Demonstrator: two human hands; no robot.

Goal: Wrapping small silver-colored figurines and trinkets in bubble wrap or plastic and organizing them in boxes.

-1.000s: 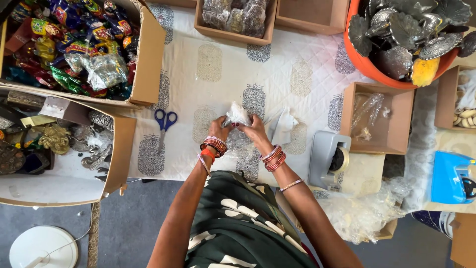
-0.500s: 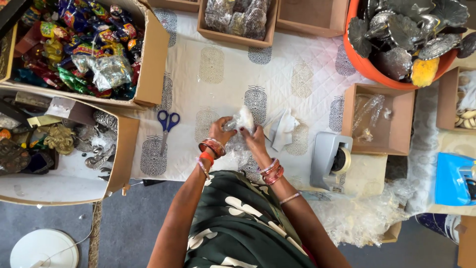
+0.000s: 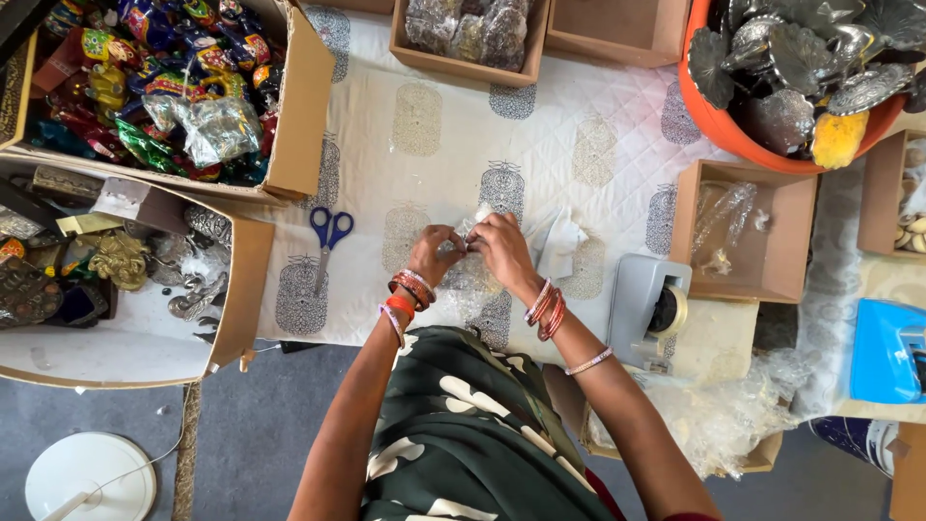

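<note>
head view – straight down, table [image 3: 617, 164] near

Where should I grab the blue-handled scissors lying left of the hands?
Take the scissors by the blue loops, coming from the far side of the cloth. They lie flat, handles away from the person and blades pointing toward the near edge, just left of the left hand.

quilted cloth table cover [image 3: 598, 154], matt white, lying soft; clear glossy plastic wrap [image 3: 470, 232] crinkling between both hands; scissors [image 3: 328, 241] showing blue plastic handles; cardboard boxes [image 3: 299, 106] sitting matt brown; silvery metal pieces [image 3: 801, 58] gleaming.
</note>
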